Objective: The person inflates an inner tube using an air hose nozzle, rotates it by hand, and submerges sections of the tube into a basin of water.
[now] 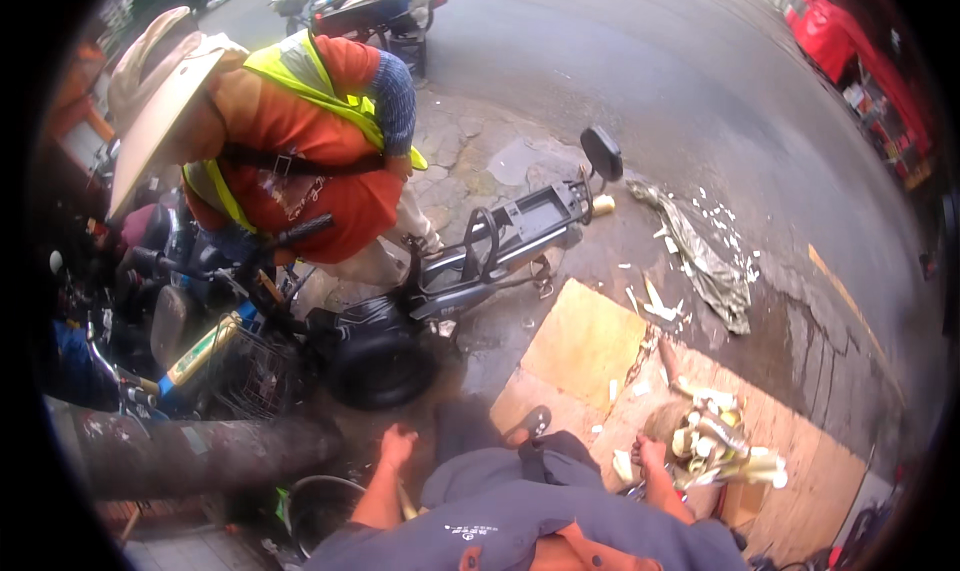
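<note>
My left hand is low near the middle, its fingers curled inward. Whatever it may hold is too small to make out. My right hand is also closed, beside a heap of pale cut stalk pieces and peelings on a plywood board; what is in its fingers is hidden. Just ahead of me stands a black electric scooter, its rear deck bare of a seat and its black wheel toward me. A pale stick shows beside my left forearm.
A person in a wide hat and yellow vest stands at the scooter, a gloved hand near its handlebar. Parked bikes crowd the left, above a thick grey pipe or trunk. A crumpled grey cloth and pale scraps lie at the right.
</note>
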`<action>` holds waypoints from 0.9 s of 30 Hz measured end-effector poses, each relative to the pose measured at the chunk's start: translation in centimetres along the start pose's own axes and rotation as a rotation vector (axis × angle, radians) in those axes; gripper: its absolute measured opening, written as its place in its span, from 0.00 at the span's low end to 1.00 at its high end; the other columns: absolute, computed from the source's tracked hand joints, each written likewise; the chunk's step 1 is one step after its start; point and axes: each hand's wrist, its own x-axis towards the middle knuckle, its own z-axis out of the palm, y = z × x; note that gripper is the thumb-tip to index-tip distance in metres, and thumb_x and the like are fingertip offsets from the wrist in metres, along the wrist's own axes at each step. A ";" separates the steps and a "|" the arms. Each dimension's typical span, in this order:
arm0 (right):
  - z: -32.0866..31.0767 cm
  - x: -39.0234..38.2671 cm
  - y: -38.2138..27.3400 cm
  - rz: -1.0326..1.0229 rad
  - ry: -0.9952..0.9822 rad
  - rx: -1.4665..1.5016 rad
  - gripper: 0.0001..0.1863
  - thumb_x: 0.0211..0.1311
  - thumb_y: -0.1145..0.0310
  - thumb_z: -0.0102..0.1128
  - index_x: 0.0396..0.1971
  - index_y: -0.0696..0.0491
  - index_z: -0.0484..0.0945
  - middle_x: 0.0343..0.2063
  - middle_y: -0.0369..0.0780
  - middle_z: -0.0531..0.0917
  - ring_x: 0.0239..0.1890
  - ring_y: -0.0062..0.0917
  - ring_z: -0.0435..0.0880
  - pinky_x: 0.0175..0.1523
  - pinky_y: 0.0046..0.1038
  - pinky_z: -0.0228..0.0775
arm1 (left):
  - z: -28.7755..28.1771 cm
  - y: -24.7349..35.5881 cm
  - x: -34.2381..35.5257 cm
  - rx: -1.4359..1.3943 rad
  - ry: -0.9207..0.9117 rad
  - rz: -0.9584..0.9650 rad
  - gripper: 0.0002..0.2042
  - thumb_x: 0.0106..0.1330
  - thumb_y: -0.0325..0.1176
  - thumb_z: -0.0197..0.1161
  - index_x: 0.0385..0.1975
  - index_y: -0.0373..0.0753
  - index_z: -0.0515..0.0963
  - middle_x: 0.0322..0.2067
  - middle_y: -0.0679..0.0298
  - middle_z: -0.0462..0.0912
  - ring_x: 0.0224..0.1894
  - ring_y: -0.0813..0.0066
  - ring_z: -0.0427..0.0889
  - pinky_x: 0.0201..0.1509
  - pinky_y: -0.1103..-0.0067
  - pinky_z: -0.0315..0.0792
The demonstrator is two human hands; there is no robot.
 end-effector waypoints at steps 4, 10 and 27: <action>-0.8 4.0 -2.5 0.061 -0.032 0.149 0.09 0.66 0.66 0.57 0.40 0.54 0.74 0.25 0.34 0.75 0.21 0.20 0.73 0.21 0.24 0.63 | 1.9 10.8 2.4 0.136 -0.008 0.175 0.23 0.61 0.40 0.67 0.54 0.34 0.78 0.51 0.47 0.83 0.57 0.52 0.80 0.62 0.66 0.72; -1.0 7.8 -3.5 0.115 0.005 0.232 0.16 0.70 0.58 0.55 0.46 0.55 0.76 0.30 0.39 0.79 0.29 0.29 0.78 0.29 0.33 0.72 | 4.3 25.5 7.4 0.346 -0.043 0.170 0.24 0.60 0.44 0.66 0.54 0.38 0.79 0.49 0.49 0.84 0.55 0.52 0.81 0.59 0.66 0.73; -7.6 26.6 -22.5 0.111 0.118 0.114 0.14 0.68 0.58 0.56 0.34 0.55 0.75 0.24 0.39 0.78 0.25 0.29 0.79 0.26 0.30 0.70 | 46.8 92.8 -12.5 0.817 -0.362 1.884 0.09 0.53 0.32 0.62 0.31 0.40 0.86 0.33 0.55 0.88 0.39 0.56 0.88 0.41 0.65 0.81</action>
